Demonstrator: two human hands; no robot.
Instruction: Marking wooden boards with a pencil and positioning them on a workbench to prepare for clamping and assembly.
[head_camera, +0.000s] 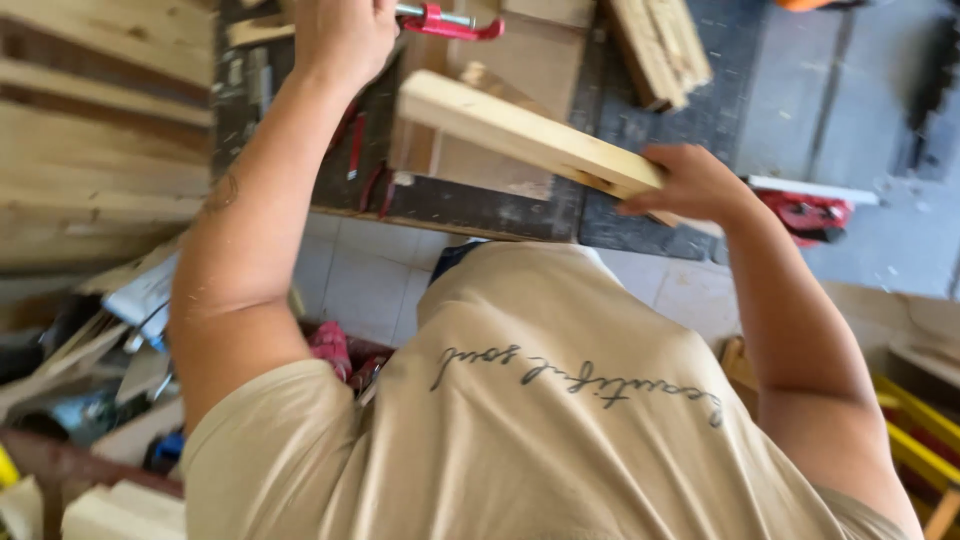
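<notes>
Workbench (470, 205): dark, scuffed top; far edge cut off by the frame, near edge above the pale tiled floor.
Stacked boards (90, 130): pale planks filling the left side, running out of view.
Shirt (560, 420): beige, a line of dark cursive lettering across it, seen upside down; it hides the floor beneath the person.
Wooden batten (525, 135): long pale strip, tilted, held above the bench; motion-blurred at its left end, right end hidden under the right hand.
Board under batten (500, 170): flat pale panel on the bench, partly covered by the batten.
Offcut pile (660, 45): short pale pieces at top right of the bench, cut off by the frame.
Left hand (340, 35): closed around the handle of the red clamp (450, 22); fingers partly out of frame.
Right hand (690, 185): gripping the batten's right end, fingers wrapped over it.
Red tool (805, 212): on the grey floor, right of the right hand; blurred, kind unclear.
Clutter (110, 340): lower left, scraps and a blue object; too blurred to sort.
</notes>
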